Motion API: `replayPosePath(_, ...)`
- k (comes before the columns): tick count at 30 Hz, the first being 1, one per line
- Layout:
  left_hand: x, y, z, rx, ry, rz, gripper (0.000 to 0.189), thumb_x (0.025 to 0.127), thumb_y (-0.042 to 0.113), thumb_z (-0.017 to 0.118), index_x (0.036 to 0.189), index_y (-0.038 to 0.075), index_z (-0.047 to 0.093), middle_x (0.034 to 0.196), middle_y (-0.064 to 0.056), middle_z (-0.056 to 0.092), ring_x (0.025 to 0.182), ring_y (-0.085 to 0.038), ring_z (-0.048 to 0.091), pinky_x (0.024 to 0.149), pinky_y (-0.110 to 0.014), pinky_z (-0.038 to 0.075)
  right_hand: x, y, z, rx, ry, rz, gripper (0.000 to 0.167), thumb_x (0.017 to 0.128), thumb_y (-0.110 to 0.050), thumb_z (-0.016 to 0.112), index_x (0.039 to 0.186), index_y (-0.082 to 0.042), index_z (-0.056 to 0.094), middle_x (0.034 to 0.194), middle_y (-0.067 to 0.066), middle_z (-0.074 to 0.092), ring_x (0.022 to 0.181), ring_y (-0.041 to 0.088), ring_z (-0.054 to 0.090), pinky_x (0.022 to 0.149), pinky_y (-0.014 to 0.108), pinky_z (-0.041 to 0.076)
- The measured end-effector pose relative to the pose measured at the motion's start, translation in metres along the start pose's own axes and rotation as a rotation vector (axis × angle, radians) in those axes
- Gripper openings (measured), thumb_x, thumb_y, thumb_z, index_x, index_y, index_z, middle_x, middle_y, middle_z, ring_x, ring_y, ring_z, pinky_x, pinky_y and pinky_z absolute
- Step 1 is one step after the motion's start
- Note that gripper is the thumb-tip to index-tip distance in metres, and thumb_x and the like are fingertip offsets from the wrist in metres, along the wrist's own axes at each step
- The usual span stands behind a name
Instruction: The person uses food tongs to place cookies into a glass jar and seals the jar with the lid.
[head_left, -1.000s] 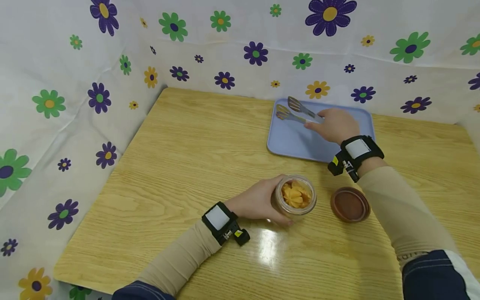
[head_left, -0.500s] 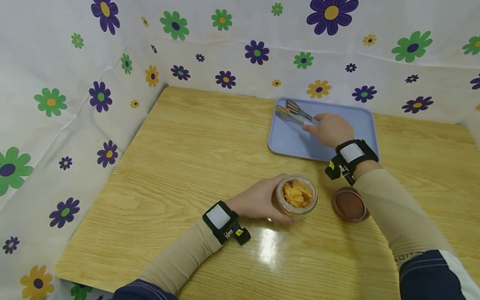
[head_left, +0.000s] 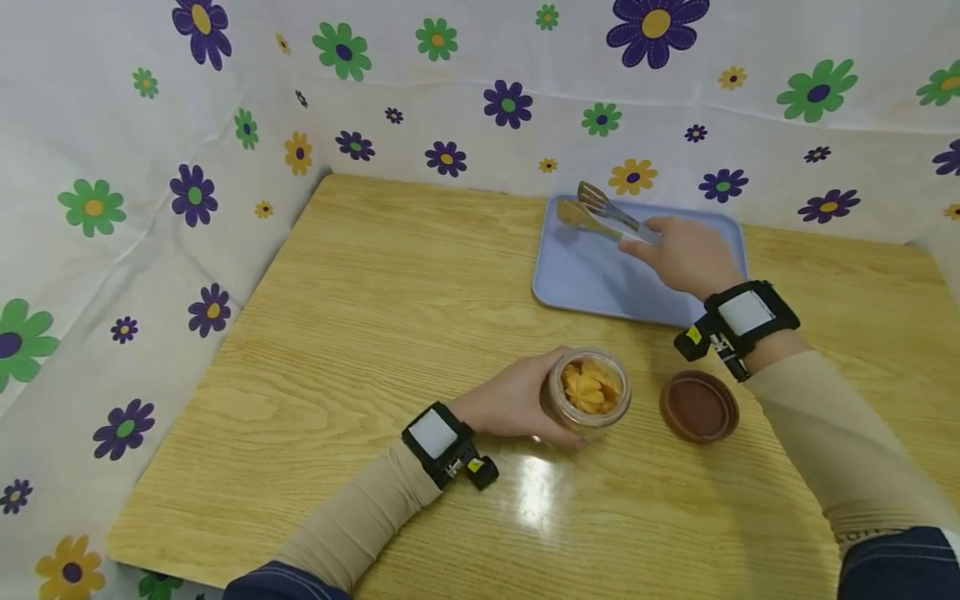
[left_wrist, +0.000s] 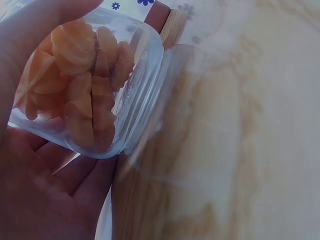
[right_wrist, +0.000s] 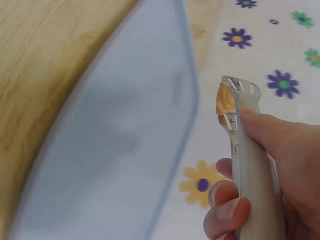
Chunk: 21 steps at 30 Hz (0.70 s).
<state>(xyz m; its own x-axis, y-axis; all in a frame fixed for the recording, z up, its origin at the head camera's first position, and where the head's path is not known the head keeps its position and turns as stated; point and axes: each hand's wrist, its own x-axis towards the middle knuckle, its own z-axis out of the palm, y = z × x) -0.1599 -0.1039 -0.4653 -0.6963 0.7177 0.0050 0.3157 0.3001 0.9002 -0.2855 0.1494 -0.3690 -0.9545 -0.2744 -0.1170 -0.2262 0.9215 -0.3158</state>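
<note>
My left hand grips a clear jar, its thumb and fingers round the wall. Inside are several orange-yellow swirled cookies, seen through the side in the left wrist view. With my right hand I hold metal tongs by their arms, slotted ends pointing away to the left above the blue tray. An orange-yellow cookie shows between the slotted ends in the right wrist view. Beside the jar, to its right, a reddish-brown lid lies on the table.
The wooden table carries all of this. A white cloth printed with flowers rises behind the tray and along the left side. The tray's far edge lies close to that cloth.
My right hand dipped slightly over the tray, then came back up and right with the tongs. The lid shows more fully past the forearm. My left hand and the jar have stayed put.
</note>
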Motion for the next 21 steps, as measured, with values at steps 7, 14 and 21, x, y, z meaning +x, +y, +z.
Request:
replayPosePath(7, 0.000, -0.001, -0.001, 0.012, 0.005, -0.002, 0.095, 0.071, 0.037, 0.096, 0.148, 0.019, 0.044, 0.130, 0.010, 0.057, 0.122, -0.006, 0.053, 0.107, -0.028, 0.042, -0.035, -0.002, -0.031, 0.052, 0.082, -0.067, 0.069, 0.102, -0.056, 0.053, 0.140, 0.002, 0.057, 0.092, 0.016, 0.062, 0.067, 0.027, 0.053, 0.050, 0.036, 0.035)
replayPosePath(14, 0.001, 0.000, 0.001, 0.018, 0.004, -0.005, 0.093, 0.071, 0.036, 0.095, 0.147, 0.020, 0.044, 0.129, 0.010, 0.057, 0.122, -0.006, 0.053, 0.107, -0.029, 0.042, -0.084, -0.004, -0.058, 0.054, 0.106, -0.127, 0.066, 0.102, -0.055, 0.055, 0.140, -0.001, 0.058, 0.090, 0.013, 0.060, 0.058, 0.023, 0.046, 0.046, 0.034, 0.030)
replayPosePath(21, 0.002, 0.000, 0.000, 0.011, 0.002, 0.007, 0.097, 0.071, 0.038, 0.095, 0.150, 0.017, 0.043, 0.132, 0.009, 0.056, 0.124, -0.007, 0.052, 0.108, -0.029, 0.041, -0.134, -0.007, -0.076, -0.020, 0.070, -0.118, 0.069, 0.100, -0.053, 0.061, 0.143, 0.000, 0.055, 0.142, 0.027, 0.054, 0.105, 0.040, 0.061, 0.082, 0.059, 0.048)
